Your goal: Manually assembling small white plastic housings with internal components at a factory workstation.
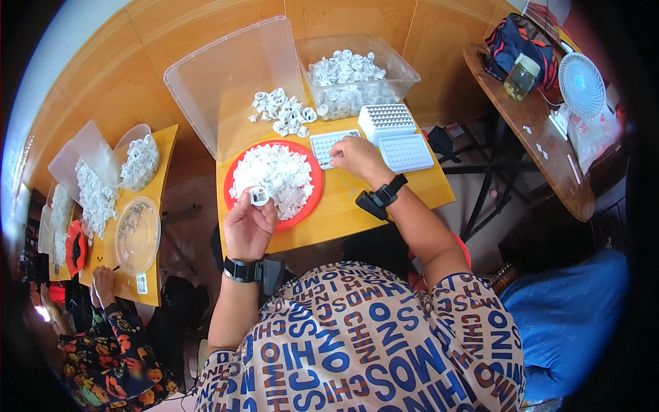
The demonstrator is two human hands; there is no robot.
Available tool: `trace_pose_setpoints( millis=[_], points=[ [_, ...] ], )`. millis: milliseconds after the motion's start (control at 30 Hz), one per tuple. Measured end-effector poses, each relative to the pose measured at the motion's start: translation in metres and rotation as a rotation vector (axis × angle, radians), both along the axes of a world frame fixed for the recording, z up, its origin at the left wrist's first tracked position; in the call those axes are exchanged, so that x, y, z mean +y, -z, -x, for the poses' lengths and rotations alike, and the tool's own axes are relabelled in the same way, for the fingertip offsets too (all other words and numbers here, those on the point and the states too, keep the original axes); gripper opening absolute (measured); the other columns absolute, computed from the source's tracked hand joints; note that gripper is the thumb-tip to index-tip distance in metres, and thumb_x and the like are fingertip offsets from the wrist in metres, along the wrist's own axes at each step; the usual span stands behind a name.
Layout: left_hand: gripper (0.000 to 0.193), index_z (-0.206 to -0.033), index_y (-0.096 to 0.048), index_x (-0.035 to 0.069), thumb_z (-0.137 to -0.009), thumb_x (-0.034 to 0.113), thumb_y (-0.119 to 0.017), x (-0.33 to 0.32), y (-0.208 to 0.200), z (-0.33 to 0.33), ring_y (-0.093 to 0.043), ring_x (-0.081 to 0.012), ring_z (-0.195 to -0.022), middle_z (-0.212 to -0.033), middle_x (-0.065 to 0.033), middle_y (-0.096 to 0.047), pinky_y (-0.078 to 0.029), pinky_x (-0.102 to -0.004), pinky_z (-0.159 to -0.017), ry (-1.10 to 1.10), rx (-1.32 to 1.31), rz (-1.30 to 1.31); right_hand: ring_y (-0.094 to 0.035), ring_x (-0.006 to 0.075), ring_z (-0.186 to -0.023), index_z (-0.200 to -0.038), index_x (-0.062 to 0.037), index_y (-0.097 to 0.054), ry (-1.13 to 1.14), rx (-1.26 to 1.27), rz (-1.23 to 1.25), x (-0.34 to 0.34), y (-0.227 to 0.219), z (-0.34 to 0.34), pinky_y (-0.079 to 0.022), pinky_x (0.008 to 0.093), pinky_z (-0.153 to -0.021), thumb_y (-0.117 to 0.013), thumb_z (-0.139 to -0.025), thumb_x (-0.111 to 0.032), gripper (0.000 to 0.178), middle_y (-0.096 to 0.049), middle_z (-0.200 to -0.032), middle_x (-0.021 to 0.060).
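My left hand [248,228] pinches a small round white plastic part [259,196] with a dark-edged window in its face. It is held over the near edge of a round red tray [318,180], which is heaped with white plastic pieces [269,170]. My right hand [360,161] reaches over a flat white grid tray [328,141], fingers drawn together at its right half. Whatever those fingertips hold, if anything, is too small to make out. Right of that hand lies a pale blue-white compartment tray [406,152], with a stack of similar trays [386,122] behind it.
A clear bin [405,77] of white parts stands at the back; loose assembled parts [281,112] lie left of it, beside an upright clear lid [237,75]. On the right, a brown table [528,134] bears a fan [582,84]. A co-worker's hand [103,285] is at the left table.
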State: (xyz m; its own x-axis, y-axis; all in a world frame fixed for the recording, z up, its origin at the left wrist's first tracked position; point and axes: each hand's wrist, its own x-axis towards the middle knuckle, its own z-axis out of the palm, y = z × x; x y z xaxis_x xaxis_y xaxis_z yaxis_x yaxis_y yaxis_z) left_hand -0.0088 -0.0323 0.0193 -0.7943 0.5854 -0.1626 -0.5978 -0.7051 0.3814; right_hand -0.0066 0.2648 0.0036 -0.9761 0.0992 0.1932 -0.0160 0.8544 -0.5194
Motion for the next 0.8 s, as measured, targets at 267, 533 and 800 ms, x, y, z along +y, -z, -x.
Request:
trace_pose_setpoints(
  millis=[267,533,800],
  points=[
    [0.025,-0.105,-0.054,0.004,-0.094,0.026,-0.052,0.012,-0.013,0.007,-0.059,-0.0225,-0.072,-0.087,-0.0144,-0.062,-0.048,-0.0306,-0.065,0.132,0.169,-0.097,-0.063,0.0312,-0.073,-0.081,-0.0022,-0.068,-0.064,-0.101,0.047,0.007,0.008,0.018,-0.047,0.0401,-0.065,-0.066,-0.075,-0.02,0.019,-0.065,-0.077,0.015],
    [0.029,-0.104,-0.051,0.001,-0.093,0.028,-0.051,0.02,-0.008,0.021,-0.056,-0.0232,-0.065,-0.084,-0.0168,-0.059,-0.045,-0.0306,-0.06,0.206,0.242,-0.255,-0.061,0.0192,-0.071,-0.089,-0.0013,-0.065,0.021,0.022,0.323,-0.011,-0.026,0.008,-0.047,0.031,-0.064,-0.062,-0.085,-0.015,0.015,-0.066,-0.077,0.0088],
    [0.029,-0.106,-0.051,0.003,-0.094,0.029,-0.051,0.026,0.003,0.021,-0.057,-0.0232,-0.065,-0.085,-0.0161,-0.06,-0.045,-0.0295,-0.061,0.199,0.208,-0.195,-0.06,0.0055,-0.081,-0.099,0.0003,-0.067,-0.167,-0.032,1.101,-0.062,-0.062,-0.02,-0.049,0.0204,-0.074,-0.06,-0.086,0.0,0.015,-0.067,-0.088,0.0009]
  ],
)
